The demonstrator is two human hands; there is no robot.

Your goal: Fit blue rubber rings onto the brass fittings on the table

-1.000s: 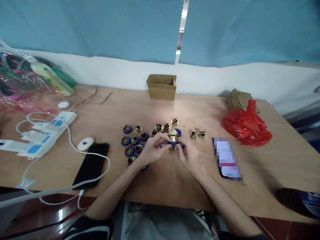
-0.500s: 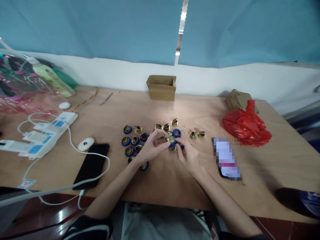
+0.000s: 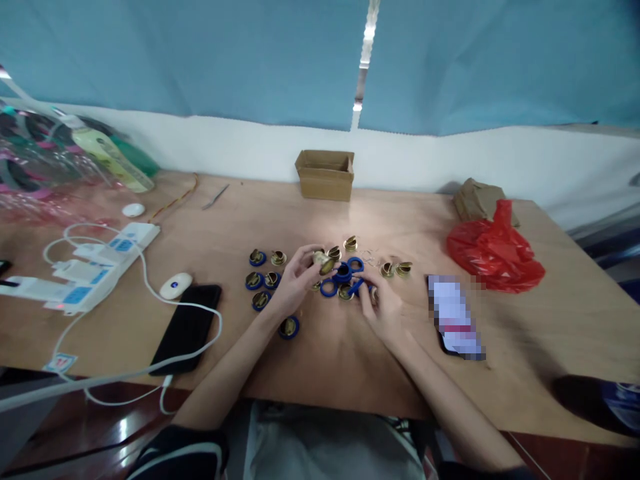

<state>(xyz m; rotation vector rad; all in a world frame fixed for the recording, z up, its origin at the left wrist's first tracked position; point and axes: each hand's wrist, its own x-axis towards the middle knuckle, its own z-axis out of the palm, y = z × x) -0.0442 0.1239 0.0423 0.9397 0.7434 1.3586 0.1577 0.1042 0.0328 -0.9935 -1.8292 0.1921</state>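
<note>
My left hand (image 3: 296, 283) pinches a gold-coloured metal piece with an upright flap (image 3: 327, 266), raised over the table. Between the fingertips of my right hand (image 3: 384, 308) is a blue ring (image 3: 355, 287), tilted and apart from the metal piece. Loose blue rings (image 3: 329, 288) lie between the hands, among more gold pieces (image 3: 351, 244). To the left, several gold pieces seated in blue rings (image 3: 254, 281) are spread over the table, one of them (image 3: 289, 327) nearer me. My left hand and forearm hide part of that group.
An open cardboard box (image 3: 326, 183) stands at the back. On the right are a red plastic bag (image 3: 495, 253), a lit phone (image 3: 456, 319) and a dark bottle (image 3: 595, 403). A black phone (image 3: 186, 330), white cables and a power strip (image 3: 110, 267) occupy the left.
The gold piece and the blue ring, close together between my hands before, are now apart. My left hand has moved slightly up and left, and my right hand slightly right.
</note>
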